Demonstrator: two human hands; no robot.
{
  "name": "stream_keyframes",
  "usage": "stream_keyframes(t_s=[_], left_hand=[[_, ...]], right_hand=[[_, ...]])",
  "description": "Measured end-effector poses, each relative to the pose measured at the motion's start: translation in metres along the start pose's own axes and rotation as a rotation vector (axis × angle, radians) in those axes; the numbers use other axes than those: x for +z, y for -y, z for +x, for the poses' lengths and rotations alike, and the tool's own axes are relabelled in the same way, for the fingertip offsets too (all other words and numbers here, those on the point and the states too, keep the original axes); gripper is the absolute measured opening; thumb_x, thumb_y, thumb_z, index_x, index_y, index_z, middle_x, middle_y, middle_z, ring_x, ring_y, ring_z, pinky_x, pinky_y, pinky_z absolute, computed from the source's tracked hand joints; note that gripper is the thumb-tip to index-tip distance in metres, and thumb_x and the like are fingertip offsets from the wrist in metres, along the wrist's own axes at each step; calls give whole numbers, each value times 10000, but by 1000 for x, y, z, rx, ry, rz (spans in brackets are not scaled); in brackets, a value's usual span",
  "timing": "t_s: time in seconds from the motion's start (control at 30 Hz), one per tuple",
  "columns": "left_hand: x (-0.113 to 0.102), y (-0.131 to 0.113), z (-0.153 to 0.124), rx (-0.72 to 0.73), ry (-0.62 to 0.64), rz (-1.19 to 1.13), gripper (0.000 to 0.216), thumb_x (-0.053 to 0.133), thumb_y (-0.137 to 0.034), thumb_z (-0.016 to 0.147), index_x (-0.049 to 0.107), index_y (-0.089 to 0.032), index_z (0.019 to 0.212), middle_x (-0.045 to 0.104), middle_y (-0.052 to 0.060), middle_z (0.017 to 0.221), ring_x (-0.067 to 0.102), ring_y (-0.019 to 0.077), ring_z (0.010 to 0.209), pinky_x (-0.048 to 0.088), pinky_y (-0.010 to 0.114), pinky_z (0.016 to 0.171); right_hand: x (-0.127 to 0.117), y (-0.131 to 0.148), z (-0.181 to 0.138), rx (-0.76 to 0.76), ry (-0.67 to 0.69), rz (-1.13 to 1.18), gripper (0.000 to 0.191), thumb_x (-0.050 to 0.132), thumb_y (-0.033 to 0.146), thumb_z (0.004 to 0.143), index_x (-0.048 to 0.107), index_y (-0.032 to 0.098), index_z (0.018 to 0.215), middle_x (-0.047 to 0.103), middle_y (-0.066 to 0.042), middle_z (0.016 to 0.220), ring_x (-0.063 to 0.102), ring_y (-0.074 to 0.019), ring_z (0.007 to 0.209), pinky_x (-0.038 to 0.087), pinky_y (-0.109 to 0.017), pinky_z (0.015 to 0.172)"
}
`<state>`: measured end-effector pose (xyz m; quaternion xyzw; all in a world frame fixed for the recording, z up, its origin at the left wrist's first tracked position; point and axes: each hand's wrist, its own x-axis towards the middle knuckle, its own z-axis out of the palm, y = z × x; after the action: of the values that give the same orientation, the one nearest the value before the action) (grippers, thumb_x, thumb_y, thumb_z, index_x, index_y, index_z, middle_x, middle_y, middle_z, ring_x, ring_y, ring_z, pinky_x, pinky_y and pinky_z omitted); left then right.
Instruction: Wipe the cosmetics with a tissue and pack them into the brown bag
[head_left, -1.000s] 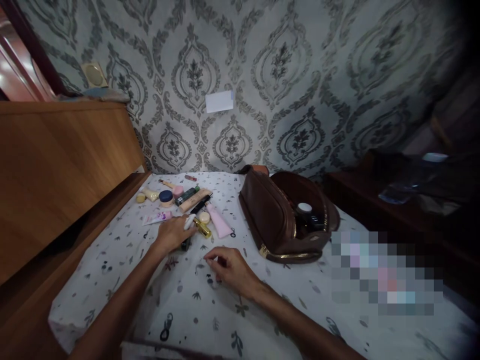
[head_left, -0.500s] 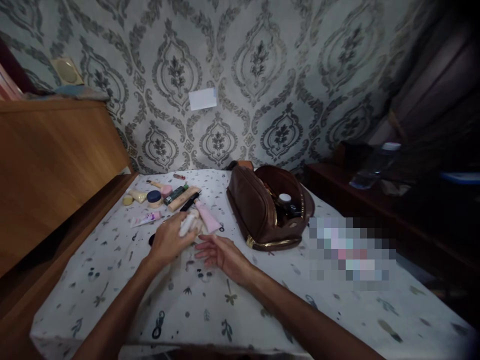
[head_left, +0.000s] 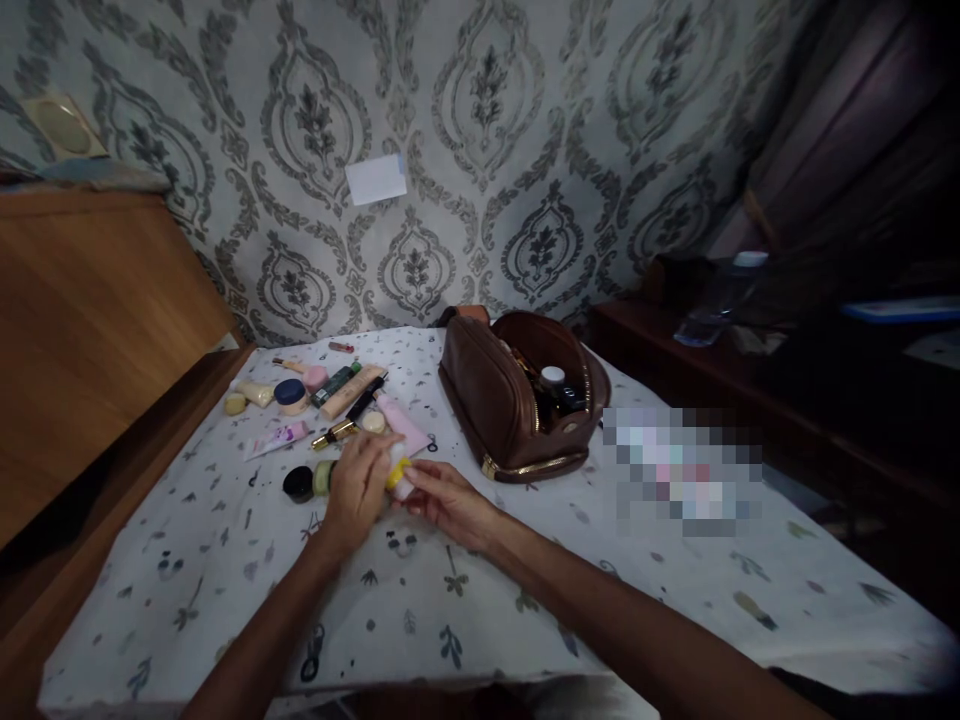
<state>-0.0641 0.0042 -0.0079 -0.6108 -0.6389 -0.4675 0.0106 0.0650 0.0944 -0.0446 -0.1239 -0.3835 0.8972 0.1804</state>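
Observation:
A small white bottle with a yellow band (head_left: 399,472) is between my two hands, above the front middle of the cloth. My left hand (head_left: 354,495) is closed around its upper left side, with the fingers partly hiding it. From the right, my right hand (head_left: 450,502) pinches its lower end between thumb and fingers. Just beyond the hands lie a pale pink tube (head_left: 405,426), a small cream-coloured jar (head_left: 373,423) and a gold-and-black cosmetic stick (head_left: 334,434). Left of my left hand are a black round container (head_left: 298,486) and a greenish jar (head_left: 322,479), partly covered by the hand.
A brown leather bag (head_left: 487,400) stands unzipped at the back right, with a white-capped bottle (head_left: 553,376) inside. Several cosmetics, including a blue-lidded jar (head_left: 290,398) and a printed tube (head_left: 277,438), lie back left. A wooden cabinet (head_left: 105,300) borders the left.
The white-and-yellow bottle now shows between both hands; my right hand, earlier apart with spread fingers, has closed on it. The view has shifted, and the cream jar and gold stick have become visible.

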Motion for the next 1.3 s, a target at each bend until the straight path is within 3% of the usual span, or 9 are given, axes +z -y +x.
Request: stream_keyframes(t_s=[0.13, 0.3, 0.4, 0.53, 0.7, 0.9, 1.07, 1.2, 1.3], left_hand=[[8, -3, -3, 72, 169, 15, 309, 398, -296, 992, 657, -191, 1124, 621, 84, 1049, 563, 213, 1023, 447, 344, 894], [11, -2, -4, -83, 206, 50, 295, 385, -307, 971, 648, -173, 955, 611, 60, 892, 570, 211, 884, 431, 337, 814], [10, 4, -3, -206, 203, -20, 302, 368, -337, 958, 624, -179, 923, 622, 42, 856, 577, 201, 830, 429, 320, 778], [6, 11, -1, -402, 177, -202, 314, 387, -384, 923, 609, -185, 1022, 629, 25, 895, 574, 181, 798, 437, 287, 732], [6, 12, 0, -519, 154, -338, 405, 404, -555, 916, 569, -188, 868, 539, -4, 730, 513, 154, 659, 428, 258, 607], [8, 10, -4, -331, 165, -246, 493, 315, -548, 981, 621, -161, 977, 593, 30, 800, 559, 176, 752, 476, 300, 710], [7, 15, -8, -113, 161, -125, 426, 380, -441, 994, 599, -141, 1203, 633, 115, 1105, 588, 228, 1045, 461, 380, 941], [3, 14, -8, 8, 228, -75, 381, 461, -354, 981, 569, -152, 1285, 619, 120, 1151, 576, 225, 1088, 459, 381, 964], [2, 12, -7, 63, 191, -74, 316, 486, -325, 978, 621, -176, 1221, 633, 103, 1119, 596, 214, 1067, 482, 360, 938]], right_hand=[[-7, -3, 3, -177, -19, -235, 389, 812, 450, 679, 656, 154, 877, 637, 20, 726, 569, -105, 631, 418, -229, 598], [-9, -3, -2, -391, -122, -899, 254, 769, 246, 679, 655, 169, 893, 613, 26, 770, 519, -135, 711, 420, -255, 667], [-6, -3, -6, -475, -85, -1077, 303, 736, 140, 677, 659, 179, 968, 666, -15, 930, 570, -170, 830, 450, -289, 770], [-6, -5, -7, -472, -26, -990, 411, 764, 165, 682, 647, 192, 1075, 683, -36, 1017, 608, -189, 910, 471, -317, 847], [-11, -8, 0, -366, -28, -670, 488, 822, 308, 664, 635, 199, 1101, 679, -34, 1013, 629, -189, 938, 502, -318, 857], [-12, -3, 3, -311, -95, -529, 476, 857, 296, 623, 652, 223, 1046, 677, -26, 1007, 630, -185, 916, 504, -336, 866], [-11, -2, 1, -321, -133, -536, 489, 853, 295, 629, 667, 217, 1074, 672, -41, 1051, 618, -193, 933, 498, -333, 857], [-9, 0, 0, -327, -129, -555, 445, 836, 321, 655, 688, 211, 1060, 679, -31, 997, 605, -190, 898, 490, -322, 833], [-6, 1, -2, -295, -110, -504, 449, 848, 347, 634, 696, 203, 1031, 678, -22, 973, 599, -191, 902, 483, -315, 830]])
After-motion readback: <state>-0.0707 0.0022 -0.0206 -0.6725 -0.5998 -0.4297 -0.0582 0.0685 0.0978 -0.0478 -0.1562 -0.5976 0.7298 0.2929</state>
